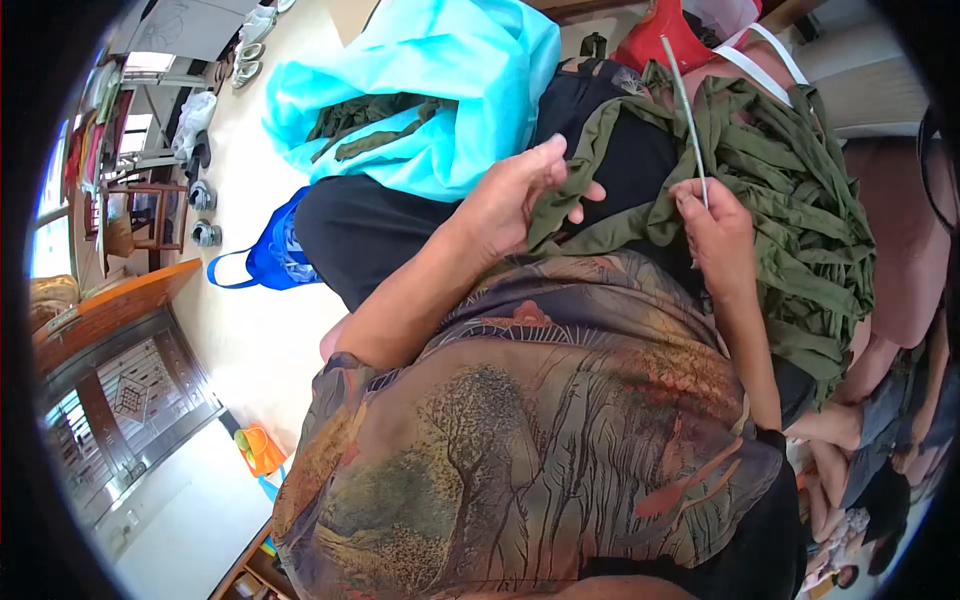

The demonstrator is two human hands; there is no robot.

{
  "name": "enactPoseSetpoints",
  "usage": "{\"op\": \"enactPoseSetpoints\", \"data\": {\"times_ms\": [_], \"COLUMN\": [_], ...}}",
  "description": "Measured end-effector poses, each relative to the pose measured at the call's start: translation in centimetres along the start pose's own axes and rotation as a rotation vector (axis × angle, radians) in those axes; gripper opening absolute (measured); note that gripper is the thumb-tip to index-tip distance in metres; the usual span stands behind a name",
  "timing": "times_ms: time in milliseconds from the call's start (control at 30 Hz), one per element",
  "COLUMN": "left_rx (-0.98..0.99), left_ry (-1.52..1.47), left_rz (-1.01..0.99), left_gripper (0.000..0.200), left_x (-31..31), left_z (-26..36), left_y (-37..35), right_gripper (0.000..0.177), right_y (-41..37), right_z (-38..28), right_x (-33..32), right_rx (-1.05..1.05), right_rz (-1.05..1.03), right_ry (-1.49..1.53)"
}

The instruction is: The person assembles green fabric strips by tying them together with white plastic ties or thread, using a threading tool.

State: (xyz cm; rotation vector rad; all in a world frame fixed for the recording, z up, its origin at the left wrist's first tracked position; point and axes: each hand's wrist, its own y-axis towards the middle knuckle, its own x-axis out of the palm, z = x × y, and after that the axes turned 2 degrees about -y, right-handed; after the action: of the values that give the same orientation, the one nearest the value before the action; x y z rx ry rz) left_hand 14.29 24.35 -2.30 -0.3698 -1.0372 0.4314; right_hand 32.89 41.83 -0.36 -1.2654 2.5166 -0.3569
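My left hand is over my lap, fingers curled around a dark green fabric strip, its thumb pointing up. The strip runs across my dark trousers towards my right hand. That hand is closed on a thin metal rod, which points up and away from me. A large heap of green fabric strips lies on my right, beside the right hand. More green strips sit inside an open light blue bag beyond my left hand.
A dark blue bag is on the floor to the left. Several shoes line the floor near a wooden chair. A red bag stands at the far side. Other people's legs are close on the right.
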Motion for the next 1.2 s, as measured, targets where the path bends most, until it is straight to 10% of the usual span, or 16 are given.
{"op": "enactPoseSetpoints", "data": {"times_ms": [133, 367, 733, 800, 867, 933, 1200], "left_rx": [-0.06, -0.124, 0.619, 0.326, 0.408, 0.843, 0.431], "left_ry": [0.147, -0.078, 0.167, -0.083, -0.014, 0.37, 0.08], "left_rz": [0.176, -0.214, -0.493, -0.068, -0.073, -0.513, -0.177], "left_gripper": [0.036, 0.039, 0.034, 0.018, 0.017, 0.029, 0.032], "left_x": [1.2, -0.1, 9.5, 17.3, 18.8, 14.6, 5.6], "left_z": [-0.3, -0.4, 9.1, 14.5, 15.4, 12.4, 0.0], "left_y": [0.6, 2.1, 5.2, 1.8, 1.4, 4.0, 5.9], "right_gripper": [0.015, 0.024, 0.026, 0.026, 0.027, 0.028, 0.029], "right_y": [0.4, -2.8, -4.9, -4.8, -5.2, -5.9, -7.3], "right_z": [0.4, -1.2, -1.2, -1.5, -1.8, -2.2, -0.8], "right_x": [-0.3, -2.6, -3.8, -4.0, -4.2, -4.1, -3.8], "right_rx": [-0.067, -0.081, -0.056, -0.101, -0.133, -0.146, -0.162], "right_rz": [-0.033, -0.081, 0.024, 0.07, 0.08, 0.095, 0.075], "right_ry": [-0.01, -0.082, 0.483, 0.466, 0.489, 0.513, 0.124]}}
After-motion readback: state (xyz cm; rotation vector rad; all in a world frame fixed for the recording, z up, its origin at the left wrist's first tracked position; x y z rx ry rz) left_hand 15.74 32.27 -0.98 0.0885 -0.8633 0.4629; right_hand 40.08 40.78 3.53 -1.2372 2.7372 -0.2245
